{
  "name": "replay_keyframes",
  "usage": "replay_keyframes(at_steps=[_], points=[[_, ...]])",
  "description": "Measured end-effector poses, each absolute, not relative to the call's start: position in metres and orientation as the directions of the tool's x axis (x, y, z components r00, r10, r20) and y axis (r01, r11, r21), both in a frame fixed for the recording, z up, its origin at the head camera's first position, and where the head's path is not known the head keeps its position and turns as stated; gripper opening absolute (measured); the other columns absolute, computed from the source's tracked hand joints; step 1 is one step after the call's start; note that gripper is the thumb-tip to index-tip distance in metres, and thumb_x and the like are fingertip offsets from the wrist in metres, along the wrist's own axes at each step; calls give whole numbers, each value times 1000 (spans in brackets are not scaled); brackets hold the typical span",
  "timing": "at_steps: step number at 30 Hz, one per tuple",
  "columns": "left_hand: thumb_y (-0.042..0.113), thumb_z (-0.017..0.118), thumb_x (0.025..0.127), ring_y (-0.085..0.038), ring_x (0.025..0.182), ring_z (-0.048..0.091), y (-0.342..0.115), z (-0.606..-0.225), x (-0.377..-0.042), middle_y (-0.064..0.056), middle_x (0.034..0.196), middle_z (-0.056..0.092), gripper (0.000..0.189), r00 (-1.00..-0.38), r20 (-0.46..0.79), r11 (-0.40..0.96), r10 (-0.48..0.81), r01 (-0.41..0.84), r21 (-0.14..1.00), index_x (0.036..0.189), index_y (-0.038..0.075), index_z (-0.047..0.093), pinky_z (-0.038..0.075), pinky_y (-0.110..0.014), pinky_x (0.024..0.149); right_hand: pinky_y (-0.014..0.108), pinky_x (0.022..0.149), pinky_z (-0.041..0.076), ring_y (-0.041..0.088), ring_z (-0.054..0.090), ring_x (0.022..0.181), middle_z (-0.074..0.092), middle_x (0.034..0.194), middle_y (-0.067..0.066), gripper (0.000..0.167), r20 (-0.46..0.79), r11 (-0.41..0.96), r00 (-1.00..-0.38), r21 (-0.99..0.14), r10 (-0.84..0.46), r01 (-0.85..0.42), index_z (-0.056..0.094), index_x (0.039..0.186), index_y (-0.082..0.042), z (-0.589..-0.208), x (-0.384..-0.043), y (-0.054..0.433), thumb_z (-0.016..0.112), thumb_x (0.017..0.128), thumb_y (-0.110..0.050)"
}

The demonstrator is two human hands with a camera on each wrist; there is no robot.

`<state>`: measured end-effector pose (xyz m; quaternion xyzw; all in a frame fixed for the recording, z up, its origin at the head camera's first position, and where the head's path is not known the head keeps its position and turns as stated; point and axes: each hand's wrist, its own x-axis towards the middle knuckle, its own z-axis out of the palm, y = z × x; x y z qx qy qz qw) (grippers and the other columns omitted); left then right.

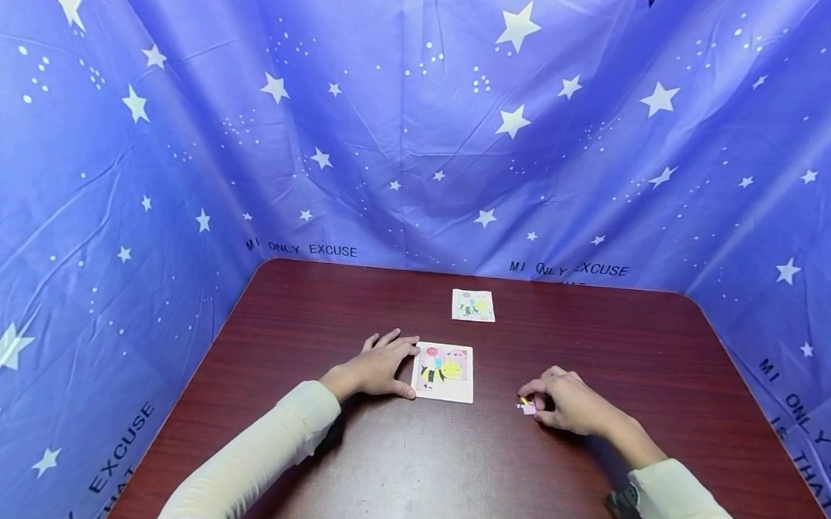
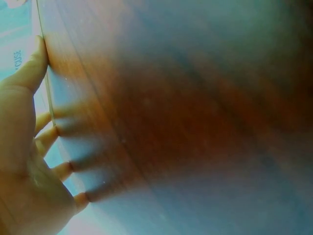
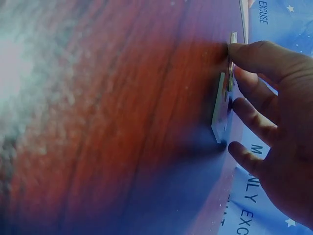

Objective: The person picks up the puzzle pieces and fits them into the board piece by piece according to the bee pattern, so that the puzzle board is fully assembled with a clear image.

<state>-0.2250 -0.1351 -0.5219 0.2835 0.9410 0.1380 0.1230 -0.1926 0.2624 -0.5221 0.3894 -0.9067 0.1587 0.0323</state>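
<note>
A square puzzle board (image 1: 463, 388) with a bee picture and a pale border lies on the table. My left hand (image 1: 378, 368) rests at its left edge, fingers spread, the thumb at the lower left corner and the forefinger at the upper left. To the right of the board, my right hand (image 1: 569, 404) pinches a small pink and yellow puzzle piece (image 1: 528, 408) between thumb and forefinger, low over the table. In the right wrist view, another flat, pale-edged piece (image 3: 220, 110) lies beneath the fingers; the head view hides it.
Behind the board lies a smaller card (image 1: 474, 305) bearing a similar bee picture. The dark red wooden table (image 1: 402, 481) is bordered at the back and sides by a blue curtain (image 1: 409, 132) with white stars.
</note>
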Motion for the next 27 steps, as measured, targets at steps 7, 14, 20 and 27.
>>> replay_keyframes(at_steps=[7,14,20,27], points=[[64,75,80,-35,158,17,-135,-524,-226,2,168,31,87,-809,-147,799,570,503,329,151,21,46,17,-67,120,41,77,46,19,61,99,70,96,-12,34,173,686,-726,-243,-665,-686,78,109,-22,-522,-192,264,85,76,-21],[63,75,80,-36,158,17,-135,-523,-226,2,167,31,87,-809,-150,799,569,500,334,150,21,47,17,-68,120,36,74,44,14,61,91,72,91,-15,28,182,709,-749,-242,-637,-662,79,100,-25,-522,-191,265,86,73,-23],[65,75,79,-38,157,19,-135,-523,-226,-1,167,33,88,-807,-144,796,573,506,332,149,20,48,18,-68,119,36,76,41,13,59,92,70,89,-19,27,181,717,-769,-282,-613,-637,79,99,-29,-522,-190,263,87,73,-25],[65,75,80,-38,157,19,-135,-523,-227,0,167,33,87,-808,-138,795,573,507,332,149,20,47,18,-68,119,37,79,42,15,58,96,70,89,-18,27,201,696,-760,-311,-618,-648,79,101,-29,-520,-197,254,86,74,-24]])
